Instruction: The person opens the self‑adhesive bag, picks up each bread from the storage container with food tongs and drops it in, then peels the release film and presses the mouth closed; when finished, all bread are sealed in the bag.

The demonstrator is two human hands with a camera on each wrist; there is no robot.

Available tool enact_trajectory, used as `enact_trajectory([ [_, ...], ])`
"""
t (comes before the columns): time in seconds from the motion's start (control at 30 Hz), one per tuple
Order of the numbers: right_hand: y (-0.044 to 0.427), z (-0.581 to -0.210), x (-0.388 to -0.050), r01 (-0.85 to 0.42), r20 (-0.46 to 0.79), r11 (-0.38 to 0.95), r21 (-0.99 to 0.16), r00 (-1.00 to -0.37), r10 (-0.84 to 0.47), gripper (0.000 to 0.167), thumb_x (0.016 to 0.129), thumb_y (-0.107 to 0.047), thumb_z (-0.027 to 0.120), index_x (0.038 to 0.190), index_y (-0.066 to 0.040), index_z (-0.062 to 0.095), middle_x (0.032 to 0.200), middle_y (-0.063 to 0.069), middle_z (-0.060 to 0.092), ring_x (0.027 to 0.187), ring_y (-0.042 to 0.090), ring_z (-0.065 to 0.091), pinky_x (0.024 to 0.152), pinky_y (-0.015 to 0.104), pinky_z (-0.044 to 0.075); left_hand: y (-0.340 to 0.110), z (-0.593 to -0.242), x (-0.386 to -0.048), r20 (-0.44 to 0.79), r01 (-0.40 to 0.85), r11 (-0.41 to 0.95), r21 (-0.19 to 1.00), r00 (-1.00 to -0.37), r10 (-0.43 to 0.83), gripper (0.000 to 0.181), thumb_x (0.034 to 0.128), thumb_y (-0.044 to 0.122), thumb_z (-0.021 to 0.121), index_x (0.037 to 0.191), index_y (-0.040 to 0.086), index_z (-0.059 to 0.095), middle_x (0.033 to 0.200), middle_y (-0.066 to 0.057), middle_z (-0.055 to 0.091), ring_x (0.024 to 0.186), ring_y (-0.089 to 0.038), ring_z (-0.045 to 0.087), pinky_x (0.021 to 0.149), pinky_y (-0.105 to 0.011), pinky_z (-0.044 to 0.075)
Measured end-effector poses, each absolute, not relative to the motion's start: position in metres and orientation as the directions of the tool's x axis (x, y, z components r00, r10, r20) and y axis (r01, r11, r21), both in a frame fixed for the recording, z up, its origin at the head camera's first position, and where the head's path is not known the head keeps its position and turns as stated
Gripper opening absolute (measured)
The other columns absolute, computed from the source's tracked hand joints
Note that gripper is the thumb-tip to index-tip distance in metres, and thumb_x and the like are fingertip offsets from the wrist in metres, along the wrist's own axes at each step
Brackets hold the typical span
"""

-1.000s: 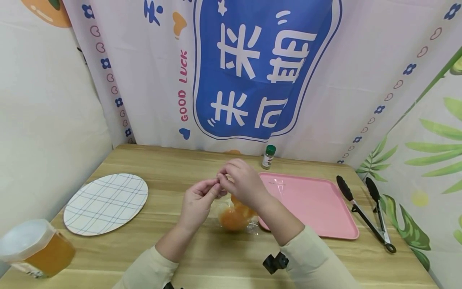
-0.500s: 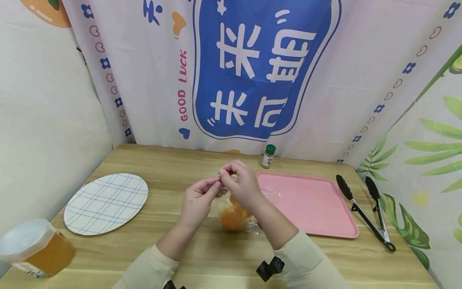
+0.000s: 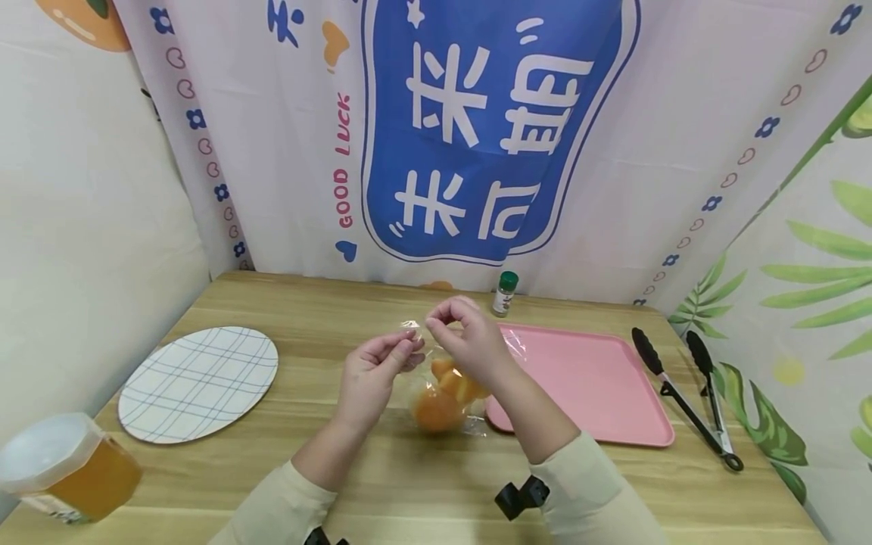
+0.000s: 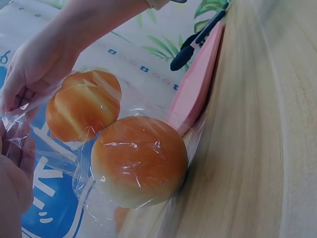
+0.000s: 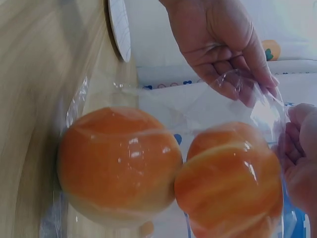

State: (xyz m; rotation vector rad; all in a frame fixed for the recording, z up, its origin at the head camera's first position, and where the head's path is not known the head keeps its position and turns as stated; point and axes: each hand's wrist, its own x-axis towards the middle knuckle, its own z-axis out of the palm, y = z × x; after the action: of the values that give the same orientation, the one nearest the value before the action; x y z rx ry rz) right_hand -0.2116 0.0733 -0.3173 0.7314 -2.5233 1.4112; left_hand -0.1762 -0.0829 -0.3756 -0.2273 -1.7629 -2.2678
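A clear plastic bag point(image 5: 265, 115) stands on the table, with two bread buns inside. The lower one is a smooth round bun point(image 4: 138, 161); against it leans a ridged, lobed bun point(image 4: 84, 105). At the bag's top, my left hand point(image 3: 368, 378) pinches the film between thumb and fingers. My right hand point(image 3: 470, 344) is just to its right, thumb and forefinger tips together on the bag's other side. A small gap separates the two hands' fingertips, and film glints between them. The right fingertips' exact hold is partly lost in reflections.
A pink tray point(image 3: 586, 386) lies right of the bag, with black-tipped tongs point(image 3: 688, 409) beyond it. Behind stands a green-capped shaker point(image 3: 505, 294). On the left are a checked oval plate point(image 3: 197, 386) and a lidded tub of amber contents point(image 3: 82, 469).
My right hand has moved slightly right, away from the left, so their fingertips are now apart. More of the buns shows between the arms. The left hand has barely moved.
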Motion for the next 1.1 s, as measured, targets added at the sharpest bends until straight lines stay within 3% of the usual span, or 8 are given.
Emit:
enact_trajectory([
  [0.17, 0.084, -0.318, -0.212, -0.600, 0.484, 0.502, -0.623, -0.800, -0.355, 0.010, 0.096, -0.014, 0.062, 0.097, -0.005, 0.066, 0.097, 0.006, 0.062, 0.092, 0.018, 0.057, 0.084, 0.036, 0.055, -0.085, -0.374, -0.177, 0.257, 0.277, -0.216, 0.936, -0.959, -0.120, 0.023, 0.0969, 0.000, 0.056, 0.114, -0.015, 0.061, 0.082, 0.015, 0.075, 0.078, -0.003, 0.071, 0.077, -0.021, 0.060],
  [0.43, 0.108, -0.323, -0.213, -0.617, 0.550, 0.494, -0.613, -0.782, -0.293, 0.009, 0.094, -0.012, 0.065, 0.094, -0.002, 0.065, 0.097, 0.009, 0.062, 0.097, 0.022, 0.057, 0.086, 0.042, 0.053, -0.088, -0.374, -0.177, 0.228, 0.258, -0.286, 0.923, -0.964, -0.134, 0.017, 0.0978, 0.002, 0.056, 0.108, -0.010, 0.063, 0.084, 0.011, 0.075, 0.086, -0.006, 0.073, 0.084, -0.025, 0.060],
  [0.67, 0.111, -0.325, -0.207, -0.682, 0.602, 0.501, -0.533, -0.721, -0.342, 0.017, 0.089, -0.015, 0.071, 0.101, -0.002, 0.072, 0.100, 0.008, 0.068, 0.100, 0.024, 0.060, 0.089, 0.044, 0.052, -0.089, -0.374, -0.176, 0.238, 0.265, -0.316, 0.911, -0.964, -0.121, 0.016, 0.0975, 0.000, 0.055, 0.098, 0.011, 0.068, 0.084, 0.010, 0.076, 0.085, -0.006, 0.073, 0.083, -0.026, 0.060],
  [0.77, 0.109, -0.327, -0.206, -0.713, 0.619, 0.496, -0.496, -0.691, -0.373, 0.025, 0.084, -0.016, 0.076, 0.106, -0.003, 0.073, 0.101, 0.008, 0.069, 0.101, 0.024, 0.060, 0.088, 0.042, 0.052, -0.088, -0.374, -0.176, 0.243, 0.268, -0.308, 0.913, -0.963, -0.118, 0.013, 0.0978, 0.001, 0.055, 0.103, 0.000, 0.067, 0.084, 0.011, 0.076, 0.085, -0.006, 0.073, 0.083, -0.025, 0.060],
  [0.9, 0.105, -0.330, -0.205, -0.723, 0.621, 0.501, -0.476, -0.679, -0.392, 0.030, 0.080, -0.018, 0.080, 0.107, -0.007, 0.074, 0.101, 0.005, 0.070, 0.100, 0.021, 0.060, 0.088, 0.038, 0.052, -0.087, -0.374, -0.176, 0.240, 0.263, -0.300, 0.917, -0.964, -0.110, 0.022, 0.0981, 0.001, 0.054, 0.112, -0.017, 0.058, 0.084, 0.011, 0.075, 0.085, -0.005, 0.073, 0.083, -0.025, 0.060],
  [1.1, 0.104, -0.333, -0.204, -0.755, 0.646, 0.508, -0.415, -0.637, -0.420, 0.038, 0.071, -0.024, 0.087, 0.104, -0.009, 0.075, 0.100, 0.004, 0.069, 0.101, 0.020, 0.059, 0.086, 0.037, 0.052, -0.087, -0.373, -0.175, 0.252, 0.269, -0.293, 0.918, -0.963, -0.094, 0.020, 0.0981, 0.004, 0.056, 0.110, -0.012, 0.062, 0.085, 0.011, 0.076, 0.086, -0.006, 0.073, 0.085, -0.025, 0.060],
])
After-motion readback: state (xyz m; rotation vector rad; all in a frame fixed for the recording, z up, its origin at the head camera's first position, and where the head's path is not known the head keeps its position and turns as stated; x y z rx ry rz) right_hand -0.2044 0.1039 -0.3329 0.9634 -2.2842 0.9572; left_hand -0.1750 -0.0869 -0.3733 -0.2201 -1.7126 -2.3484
